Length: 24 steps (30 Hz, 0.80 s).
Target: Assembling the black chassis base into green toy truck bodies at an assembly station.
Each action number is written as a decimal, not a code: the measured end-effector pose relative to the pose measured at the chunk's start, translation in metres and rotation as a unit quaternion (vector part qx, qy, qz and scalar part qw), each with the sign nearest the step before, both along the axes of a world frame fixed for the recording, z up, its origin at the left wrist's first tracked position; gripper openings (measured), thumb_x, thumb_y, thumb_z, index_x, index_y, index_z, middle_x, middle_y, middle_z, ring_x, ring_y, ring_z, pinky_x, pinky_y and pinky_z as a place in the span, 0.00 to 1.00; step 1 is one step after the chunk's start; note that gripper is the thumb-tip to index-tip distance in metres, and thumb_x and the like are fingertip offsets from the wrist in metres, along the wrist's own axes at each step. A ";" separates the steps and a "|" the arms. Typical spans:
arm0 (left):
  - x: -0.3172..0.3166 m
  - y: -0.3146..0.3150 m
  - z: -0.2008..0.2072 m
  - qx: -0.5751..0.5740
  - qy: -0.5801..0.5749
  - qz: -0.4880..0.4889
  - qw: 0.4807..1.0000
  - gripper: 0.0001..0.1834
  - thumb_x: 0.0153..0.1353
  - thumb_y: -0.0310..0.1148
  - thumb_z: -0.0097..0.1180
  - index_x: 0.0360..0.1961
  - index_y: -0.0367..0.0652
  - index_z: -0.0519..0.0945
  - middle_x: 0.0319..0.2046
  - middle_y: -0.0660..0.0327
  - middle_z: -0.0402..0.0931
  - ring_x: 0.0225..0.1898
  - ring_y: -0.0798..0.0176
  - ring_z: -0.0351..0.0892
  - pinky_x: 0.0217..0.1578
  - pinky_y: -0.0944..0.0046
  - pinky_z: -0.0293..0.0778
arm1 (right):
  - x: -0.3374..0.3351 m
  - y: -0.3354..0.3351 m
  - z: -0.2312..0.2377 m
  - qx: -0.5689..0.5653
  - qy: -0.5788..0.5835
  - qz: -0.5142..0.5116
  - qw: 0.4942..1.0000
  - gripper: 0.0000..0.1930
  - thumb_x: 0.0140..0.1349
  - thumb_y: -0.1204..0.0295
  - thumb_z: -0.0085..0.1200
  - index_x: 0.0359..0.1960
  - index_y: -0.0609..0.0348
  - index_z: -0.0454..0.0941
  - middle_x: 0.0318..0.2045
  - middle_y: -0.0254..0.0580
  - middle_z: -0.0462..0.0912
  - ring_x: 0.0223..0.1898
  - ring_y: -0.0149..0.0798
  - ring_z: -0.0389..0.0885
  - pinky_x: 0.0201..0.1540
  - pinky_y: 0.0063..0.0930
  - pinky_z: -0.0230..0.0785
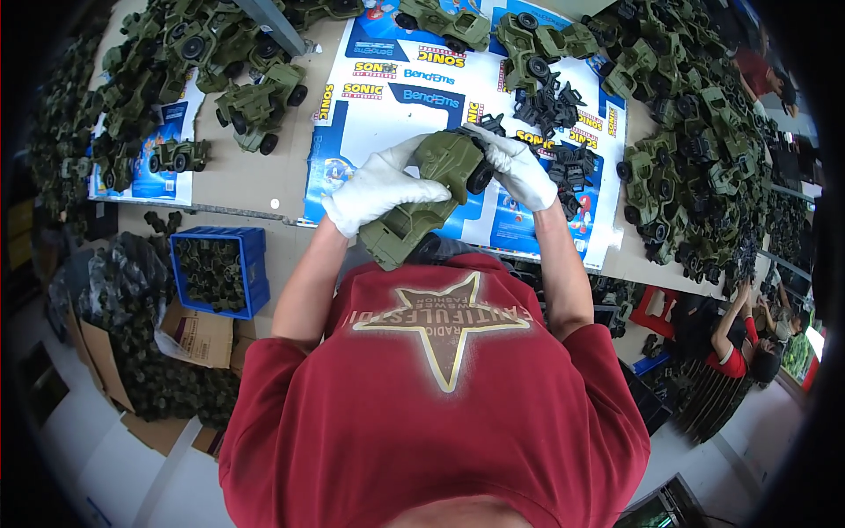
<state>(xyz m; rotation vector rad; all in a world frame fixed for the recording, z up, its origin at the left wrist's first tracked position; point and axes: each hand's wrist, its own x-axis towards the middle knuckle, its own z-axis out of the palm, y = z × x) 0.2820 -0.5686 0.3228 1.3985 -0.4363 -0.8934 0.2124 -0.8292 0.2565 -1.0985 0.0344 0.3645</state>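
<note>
White cloth gloves are worn on the left hand and right hand; a short-sleeved red shirt with a star print is seen at lower centre.

left hand: gloved, curled shut | right hand: gloved, fingers pinched | forearms raised

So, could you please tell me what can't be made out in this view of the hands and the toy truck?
- Head view: the right hand covers the front end of the green toy truck, so the part it presses there is hidden.
- The left hand hides the truck's top side.
- The small black parts on the printed cardboard sheet are too small to identify.
- The blue crate holds dark pieces, too dim to name.
</note>
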 end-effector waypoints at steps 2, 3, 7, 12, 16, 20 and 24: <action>-0.001 -0.001 -0.003 0.027 0.013 0.008 1.000 0.43 0.49 0.32 0.73 0.66 0.37 0.66 0.50 0.55 0.79 0.45 0.68 0.80 0.47 0.68 0.77 | 0.003 0.000 0.007 -0.004 -0.016 0.022 1.000 0.31 0.66 0.61 0.57 0.65 0.69 0.66 0.56 0.40 0.78 0.55 0.29 0.73 0.60 0.24 0.63; -0.001 -0.002 -0.002 0.027 0.011 0.007 1.000 0.43 0.49 0.32 0.73 0.66 0.37 0.66 0.50 0.55 0.79 0.45 0.68 0.80 0.47 0.68 0.77 | 0.006 0.005 0.016 -0.083 -0.036 -0.010 0.996 0.30 0.67 0.58 0.55 0.64 0.68 0.68 0.54 0.39 0.79 0.54 0.30 0.74 0.60 0.25 0.63; -0.016 -0.020 0.004 0.045 0.050 0.076 0.995 0.47 0.49 0.34 0.73 0.69 0.35 0.61 0.51 0.53 0.78 0.46 0.67 0.79 0.47 0.68 0.76 | 0.011 0.032 0.029 -0.131 -0.039 -0.125 0.983 0.29 0.72 0.50 0.44 0.58 0.66 0.74 0.51 0.41 0.80 0.54 0.33 0.75 0.60 0.29 0.64; -0.021 -0.033 -0.035 -0.184 0.126 0.106 0.969 0.56 0.41 0.29 0.77 0.71 0.40 0.57 0.58 0.56 0.70 0.56 0.65 0.72 0.54 0.66 0.73 | 0.008 0.057 0.028 -0.163 -0.014 -0.191 0.968 0.25 0.75 0.56 0.36 0.51 0.65 0.78 0.50 0.45 0.81 0.52 0.35 0.76 0.59 0.29 0.65; -0.017 -0.044 -0.055 -0.215 0.072 0.145 0.963 0.50 0.39 0.25 0.77 0.65 0.40 0.64 0.56 0.58 0.72 0.56 0.65 0.72 0.55 0.64 0.72 | 0.002 0.061 0.034 -0.294 -0.168 -0.217 0.915 0.25 0.75 0.56 0.32 0.52 0.64 0.76 0.52 0.50 0.78 0.54 0.44 0.75 0.61 0.33 0.63; -0.013 -0.046 -0.056 -0.227 0.014 0.145 0.963 0.46 0.41 0.38 0.78 0.61 0.37 0.67 0.54 0.58 0.73 0.55 0.65 0.73 0.56 0.63 0.71 | -0.008 0.071 0.045 -0.403 -0.193 -0.199 0.872 0.32 0.55 0.57 0.61 0.58 0.61 0.70 0.52 0.53 0.77 0.56 0.50 0.75 0.60 0.38 0.64; -0.024 -0.046 -0.049 -0.195 -0.061 0.157 0.966 0.45 0.41 0.43 0.78 0.59 0.36 0.69 0.51 0.57 0.76 0.52 0.64 0.76 0.55 0.63 0.72 | -0.015 0.076 0.036 -0.388 -0.229 -0.272 0.850 0.31 0.46 0.64 0.65 0.54 0.61 0.73 0.46 0.51 0.79 0.49 0.51 0.78 0.54 0.38 0.69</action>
